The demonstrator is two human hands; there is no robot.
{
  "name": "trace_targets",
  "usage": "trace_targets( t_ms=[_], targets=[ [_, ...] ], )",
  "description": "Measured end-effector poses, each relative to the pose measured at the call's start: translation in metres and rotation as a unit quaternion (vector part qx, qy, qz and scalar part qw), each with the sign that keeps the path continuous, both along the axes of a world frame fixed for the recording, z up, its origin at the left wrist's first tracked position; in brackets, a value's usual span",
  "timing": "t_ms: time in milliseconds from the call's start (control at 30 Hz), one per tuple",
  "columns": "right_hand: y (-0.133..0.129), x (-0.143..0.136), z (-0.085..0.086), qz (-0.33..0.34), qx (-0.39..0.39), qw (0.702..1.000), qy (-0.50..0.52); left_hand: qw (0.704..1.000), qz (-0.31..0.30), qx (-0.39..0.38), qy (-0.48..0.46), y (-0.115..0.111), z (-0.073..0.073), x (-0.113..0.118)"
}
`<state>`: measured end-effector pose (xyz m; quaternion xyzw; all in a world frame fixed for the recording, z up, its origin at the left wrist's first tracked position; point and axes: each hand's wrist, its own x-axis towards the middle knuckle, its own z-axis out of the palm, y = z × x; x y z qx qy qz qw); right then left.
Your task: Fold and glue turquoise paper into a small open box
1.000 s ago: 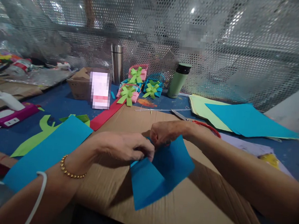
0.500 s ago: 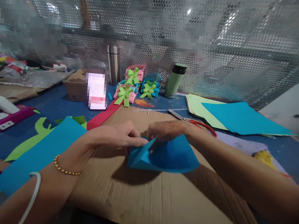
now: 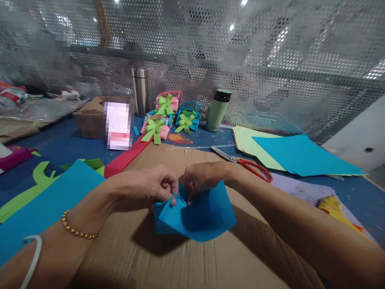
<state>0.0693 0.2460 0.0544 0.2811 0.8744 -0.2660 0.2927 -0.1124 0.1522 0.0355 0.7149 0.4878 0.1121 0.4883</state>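
Note:
A folded piece of blue paper (image 3: 206,217), partly open like a pocket, is held just over the cardboard sheet (image 3: 180,278) and casts a shadow on it. My left hand (image 3: 162,184) pinches the paper's left edge between thumb and fingers. On the far side, my right hand (image 3: 203,177) is closed on the paper with its fingers reaching inside the fold; its fingertips are partly hidden. Under my left forearm lies a flat blue sheet (image 3: 48,213), beside cut green paper (image 3: 22,197).
Red-handled scissors (image 3: 253,169) lie beyond my right hand. Small pink and blue paper baskets (image 3: 156,128) with green bows stand behind. Also there are a steel flask (image 3: 139,92), a green tumbler (image 3: 218,111), a phone (image 3: 117,124), blue sheets (image 3: 304,154) and a yellow object (image 3: 335,211).
The folded blue paper has tilted and moved slightly left and down in view. My left fingers have curled into a pinch at its edge. The whole view has shifted a little.

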Motion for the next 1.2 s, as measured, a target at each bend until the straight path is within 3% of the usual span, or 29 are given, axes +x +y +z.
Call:
trace_targets(
  t_ms=[300, 567, 667, 1200],
  targets=[
    [-0.007, 0.0, 0.009, 0.003, 0.007, 1.0, -0.001, 1.0, -0.017, -0.012, 0.021, 0.002, 0.003, 0.003],
    [-0.004, -0.001, 0.005, 0.021, 0.013, 1.0, 0.014, 0.999, -0.03, 0.005, 0.038, 0.005, -0.002, 0.006],
    [-0.002, 0.0, 0.002, 0.026, 0.005, 1.0, 0.017, 0.999, -0.009, -0.013, 0.039, 0.004, -0.002, 0.009],
    [0.001, 0.0, -0.002, 0.019, -0.013, 0.999, 0.023, 0.991, -0.064, 0.001, 0.12, -0.001, 0.019, 0.013]
  ],
)
